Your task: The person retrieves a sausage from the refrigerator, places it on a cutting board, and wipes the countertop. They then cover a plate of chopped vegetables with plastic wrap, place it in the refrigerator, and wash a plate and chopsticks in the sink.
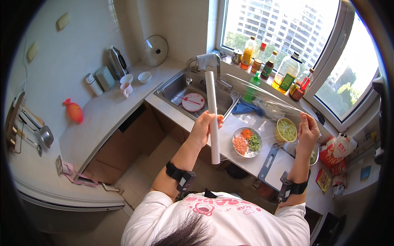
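Observation:
My left hand (207, 127) is closed around a roll of clear plastic wrap (213, 123), held roughly upright near the counter's front edge. A sheet of the film (261, 92) stretches from the roll to my right hand (307, 129), whose fingers pinch its edge. Beneath the film, a white plate (235, 150) holds separate piles of diced orange, pink and green food. Close to my right hand stands a yellow bowl (278, 135) of chopped pale-green vegetable. A cutting board (275, 172) with a dark handle end lies below it. Part of another bowl (314, 155) shows behind my right wrist.
The steel sink (181, 84) contains a round white-and-red item (193, 102). A blue cloth (247, 108) and green pump bottle (251, 89) are beside it. Sauce and oil bottles (286, 77) line the windowsill. Black scissors (319, 117) lie at the right, near food packets (323, 180).

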### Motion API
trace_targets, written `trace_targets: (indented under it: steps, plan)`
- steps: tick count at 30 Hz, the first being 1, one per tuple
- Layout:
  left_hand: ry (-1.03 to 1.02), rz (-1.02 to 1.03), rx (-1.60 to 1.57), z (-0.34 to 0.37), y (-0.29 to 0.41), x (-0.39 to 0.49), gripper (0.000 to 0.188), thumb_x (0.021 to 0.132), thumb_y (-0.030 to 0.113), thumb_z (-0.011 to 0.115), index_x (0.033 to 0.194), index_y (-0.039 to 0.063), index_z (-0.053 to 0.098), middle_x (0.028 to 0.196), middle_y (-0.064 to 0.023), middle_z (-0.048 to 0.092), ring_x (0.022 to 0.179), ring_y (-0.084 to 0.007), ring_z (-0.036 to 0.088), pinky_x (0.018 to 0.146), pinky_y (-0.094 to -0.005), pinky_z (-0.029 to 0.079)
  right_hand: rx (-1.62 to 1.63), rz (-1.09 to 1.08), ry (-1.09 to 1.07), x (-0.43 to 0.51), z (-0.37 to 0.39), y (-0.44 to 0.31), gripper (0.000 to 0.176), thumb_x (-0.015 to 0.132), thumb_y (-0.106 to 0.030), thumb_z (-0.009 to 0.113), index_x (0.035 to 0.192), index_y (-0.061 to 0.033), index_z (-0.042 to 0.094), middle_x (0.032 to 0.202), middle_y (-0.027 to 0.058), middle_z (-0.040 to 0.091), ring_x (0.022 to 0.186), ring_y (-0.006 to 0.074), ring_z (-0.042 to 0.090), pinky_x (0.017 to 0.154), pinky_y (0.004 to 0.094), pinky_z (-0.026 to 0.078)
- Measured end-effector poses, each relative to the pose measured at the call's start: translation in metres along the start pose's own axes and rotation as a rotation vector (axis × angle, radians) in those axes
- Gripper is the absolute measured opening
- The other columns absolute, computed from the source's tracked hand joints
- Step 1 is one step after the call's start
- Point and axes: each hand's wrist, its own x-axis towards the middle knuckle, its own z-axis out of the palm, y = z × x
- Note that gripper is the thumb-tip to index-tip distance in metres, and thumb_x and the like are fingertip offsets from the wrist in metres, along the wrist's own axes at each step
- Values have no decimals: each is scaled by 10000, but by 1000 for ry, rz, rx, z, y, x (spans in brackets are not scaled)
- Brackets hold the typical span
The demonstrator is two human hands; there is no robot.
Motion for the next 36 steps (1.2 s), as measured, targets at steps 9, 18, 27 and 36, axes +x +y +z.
trace_targets:
  steps: [9, 18, 27, 36]
  plan:
    - [-65, 62, 342, 30, 7, 13, 446, 785, 277, 720, 1114, 58, 514, 794, 10, 525, 646, -67, 533, 557, -203, 481, 52, 19, 201, -11, -50, 25, 158, 889, -170, 595, 950, -33, 641, 615, -47, 492, 456, -4, 333, 375, 154, 207]
    - [-229, 358, 760, 85, 29, 33, 380, 936, 353, 485, 1144, 35, 487, 807, -10, 559, 662, -49, 496, 566, -195, 451, 350, 147, 205, -38, -98, 97, 104, 923, -163, 527, 949, -72, 569, 622, -40, 473, 424, 1, 333, 348, 139, 230]
    - [-728, 1093, 1598, 189, 59, 33, 383, 746, 151, 700, 1105, 113, 573, 873, -62, 625, 760, -223, 588, 676, -317, 483, 73, -127, -145, -18, -113, 107, 708, 775, -365, 702, 1313, -39, 376, 1326, 108, 436, 1271, 222, 354, 1062, 329, 239]
    - [-880, 1074, 1796, 233, 60, 32, 371, 766, 247, 678, 1106, 156, 562, 862, -30, 624, 844, -205, 602, 725, -334, 509, 190, -301, -781, 65, -78, 59, 220, 788, -109, 696, 975, -3, 653, 838, 1, 570, 620, 39, 512, 611, 188, 470]
